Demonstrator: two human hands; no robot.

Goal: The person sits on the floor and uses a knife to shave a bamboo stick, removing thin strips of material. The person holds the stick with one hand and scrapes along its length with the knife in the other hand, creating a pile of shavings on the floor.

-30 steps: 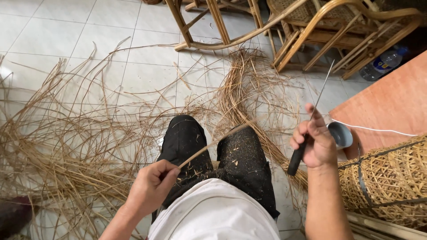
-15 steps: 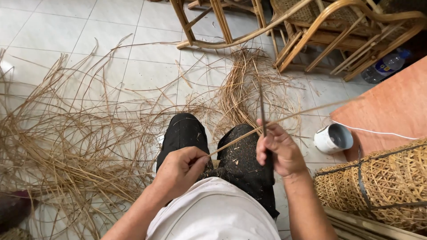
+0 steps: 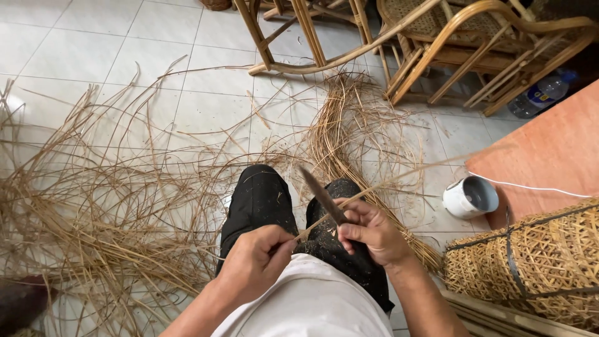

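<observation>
My right hand point(image 3: 368, 232) grips a knife point(image 3: 319, 190) whose dark blade points up and to the left over my knees. My left hand point(image 3: 256, 262) pinches the near end of a thin rattan strip point(image 3: 399, 178). The strip runs from my left fingers up and to the right, passing under the blade beside my right thumb, and its far end hangs free above the floor. Both hands sit over my black trousers point(image 3: 262, 200), close together.
Loose rattan strips point(image 3: 106, 206) cover the tiled floor on the left and ahead. Cane chair frames point(image 3: 437, 43) stand at the top. A white cup point(image 3: 471, 196) lies on its side beside an orange board point(image 3: 549, 156). A woven cane panel point(image 3: 536, 262) sits at right.
My right hand came in from the right, away from the white cup, bringing the knife over my lap. My left hand rose with the strip, and blade and strip now meet.
</observation>
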